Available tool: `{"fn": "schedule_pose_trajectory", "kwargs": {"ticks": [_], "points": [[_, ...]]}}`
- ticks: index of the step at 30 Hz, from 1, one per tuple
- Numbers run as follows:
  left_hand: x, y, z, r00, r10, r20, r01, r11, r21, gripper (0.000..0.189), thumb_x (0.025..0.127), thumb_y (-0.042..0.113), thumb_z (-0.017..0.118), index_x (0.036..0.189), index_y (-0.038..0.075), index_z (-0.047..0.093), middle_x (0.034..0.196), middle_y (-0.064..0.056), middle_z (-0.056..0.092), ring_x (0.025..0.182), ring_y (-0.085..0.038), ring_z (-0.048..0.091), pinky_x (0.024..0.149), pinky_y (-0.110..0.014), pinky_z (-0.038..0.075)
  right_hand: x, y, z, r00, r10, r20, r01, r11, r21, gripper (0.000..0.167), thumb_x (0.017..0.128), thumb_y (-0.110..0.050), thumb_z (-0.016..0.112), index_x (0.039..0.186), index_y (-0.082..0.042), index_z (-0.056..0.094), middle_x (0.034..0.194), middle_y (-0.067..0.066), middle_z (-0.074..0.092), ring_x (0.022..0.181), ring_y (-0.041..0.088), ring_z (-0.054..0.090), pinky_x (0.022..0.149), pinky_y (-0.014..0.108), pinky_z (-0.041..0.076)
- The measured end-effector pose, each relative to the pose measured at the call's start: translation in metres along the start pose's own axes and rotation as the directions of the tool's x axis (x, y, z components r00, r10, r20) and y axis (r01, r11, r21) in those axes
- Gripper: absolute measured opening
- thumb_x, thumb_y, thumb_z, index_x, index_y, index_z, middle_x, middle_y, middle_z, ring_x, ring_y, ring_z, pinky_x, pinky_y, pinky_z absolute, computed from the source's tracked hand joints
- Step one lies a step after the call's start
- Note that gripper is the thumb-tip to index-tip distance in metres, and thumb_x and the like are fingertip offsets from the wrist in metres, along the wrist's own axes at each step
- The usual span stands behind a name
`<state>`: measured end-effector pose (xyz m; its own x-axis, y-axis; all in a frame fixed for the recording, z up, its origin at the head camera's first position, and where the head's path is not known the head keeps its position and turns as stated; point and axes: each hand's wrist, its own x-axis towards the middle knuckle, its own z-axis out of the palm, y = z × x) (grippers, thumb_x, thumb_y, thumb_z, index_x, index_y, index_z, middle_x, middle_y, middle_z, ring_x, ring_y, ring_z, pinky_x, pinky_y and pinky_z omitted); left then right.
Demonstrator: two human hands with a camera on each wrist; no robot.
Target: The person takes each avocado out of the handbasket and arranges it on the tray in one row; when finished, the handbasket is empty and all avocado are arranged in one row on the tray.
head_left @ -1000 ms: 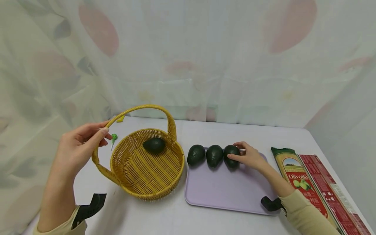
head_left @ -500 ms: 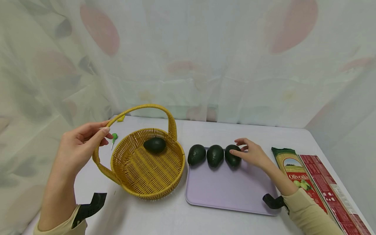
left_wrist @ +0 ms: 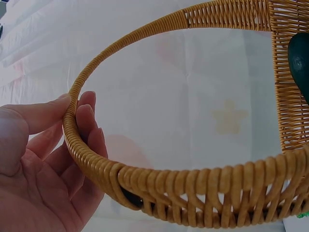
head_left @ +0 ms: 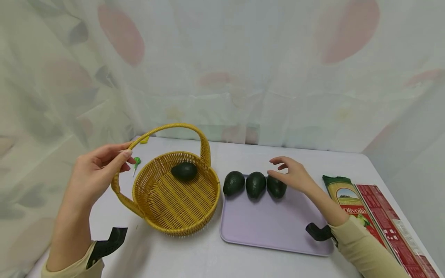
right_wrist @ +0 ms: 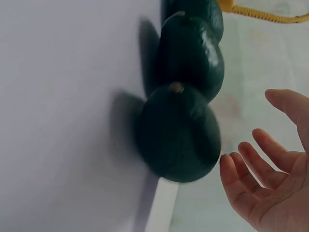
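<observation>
My left hand (head_left: 101,168) pinches the arched handle (left_wrist: 79,82) of a yellow woven basket (head_left: 205,216) between thumb and fingers. Inside the basket lies one dark green avocado (head_left: 184,171). A lilac tray (head_left: 274,231) to its right bears a row of three more: a left avocado (head_left: 234,183), a middle avocado (head_left: 255,185) and a right avocado (right_wrist: 178,135). Over the right avocado hovers my right hand (head_left: 292,173), fingers loosely bent and apart. In the right wrist view a gap shows between thumb and fingers, with nothing held.
A green and red Olivoila package (head_left: 351,204) lies right of the tray, beside a dark red printed sheet (head_left: 389,220). Behind the left hand are a small green-headed item (head_left: 137,162) and a yellow piece (head_left: 144,140). A patterned curtain (head_left: 222,108) hangs along the table's back.
My right hand has come off the right avocado's side, lifting and shifting slightly left above it. The left hand keeps its hold on the basket handle.
</observation>
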<state>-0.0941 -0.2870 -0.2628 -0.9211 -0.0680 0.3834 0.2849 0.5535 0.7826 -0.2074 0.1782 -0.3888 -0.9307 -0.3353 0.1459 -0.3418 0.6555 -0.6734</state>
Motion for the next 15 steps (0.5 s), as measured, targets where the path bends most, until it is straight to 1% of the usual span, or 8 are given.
{"fn": "schedule_pose_trajectory", "kwargs": {"ticks": [4,9,15], "points": [[0.000,0.000,0.000,1.000,0.002,-0.010,-0.002,1.000,0.001,0.024,0.095,0.008,0.064,0.117,0.002,0.068,0.083,0.003,0.072,0.072,-0.010,0.065,0.066,-0.015,0.054,0.006,-0.012,0.005,1.000,-0.021,0.012,0.021,1.000,0.012,0.045,0.091,-0.031,0.071,0.126,-0.007,0.060,0.125,0.013,0.062,0.107,0.029,0.061,0.084,0.046,0.053],[0.001,0.000,0.001,1.000,0.021,-0.014,-0.021,1.000,-0.001,0.024,0.094,0.007,0.064,0.117,0.001,0.069,0.082,0.002,0.072,0.071,-0.011,0.065,0.065,-0.015,0.054,0.014,-0.024,0.013,0.999,-0.049,0.023,0.048,0.998,0.046,0.045,0.089,-0.031,0.072,0.126,-0.008,0.061,0.125,0.010,0.062,0.106,0.026,0.062,0.087,0.046,0.051],[0.001,0.000,0.001,1.000,0.015,-0.016,-0.015,1.000,0.012,0.023,0.095,0.009,0.064,0.116,0.002,0.069,0.083,0.003,0.072,0.070,-0.012,0.064,0.064,-0.015,0.053,0.024,-0.044,0.025,0.994,-0.098,0.045,0.094,0.993,0.077,0.042,0.089,-0.029,0.072,0.125,-0.010,0.062,0.123,0.005,0.063,0.105,0.025,0.062,0.086,0.043,0.052]]}}
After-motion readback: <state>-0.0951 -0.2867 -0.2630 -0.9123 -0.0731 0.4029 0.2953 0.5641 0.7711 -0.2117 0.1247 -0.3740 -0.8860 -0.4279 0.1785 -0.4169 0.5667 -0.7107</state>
